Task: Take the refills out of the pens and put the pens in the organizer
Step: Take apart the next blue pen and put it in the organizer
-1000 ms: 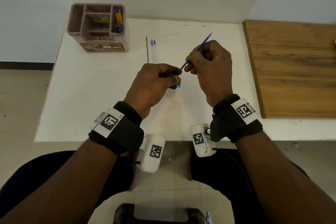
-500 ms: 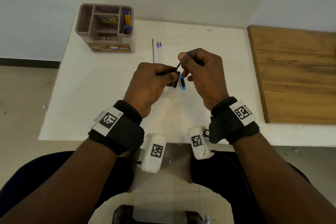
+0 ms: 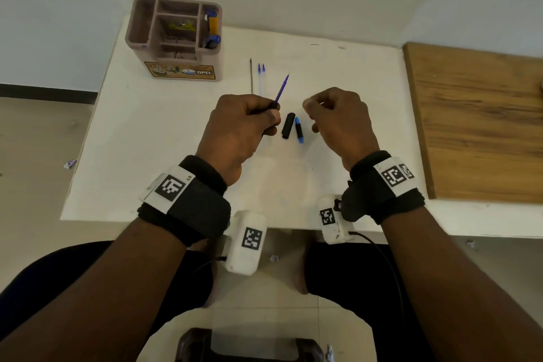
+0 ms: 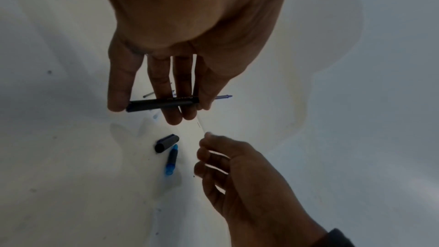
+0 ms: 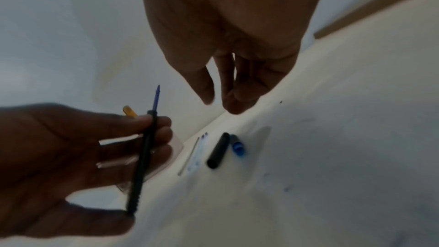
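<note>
My left hand (image 3: pixel 264 114) grips a black pen barrel (image 4: pixel 164 103) above the white table (image 3: pixel 147 156). A purple refill (image 3: pixel 282 87) sticks out of the barrel, pointing up and away. My right hand (image 3: pixel 323 109) hovers to the right, apart from the pen, its fingers loosely curled with nothing visible in them. Between the hands a black cap (image 3: pixel 288 129) and a small blue pen part (image 3: pixel 299 134) lie on the table. The brown organizer (image 3: pixel 176 38) stands at the far left, with yellow and blue pens (image 3: pixel 213 26) in its right compartment.
Three loose refills (image 3: pixel 259 76) lie side by side beyond the hands, right of the organizer. A wooden board (image 3: pixel 476 120) covers the table's right side. The table's near edge runs under my wrists.
My right hand has let go of the purple refill and drawn off to the right. The refill stays in the barrel in my left hand. The black cap now lies on the table.
</note>
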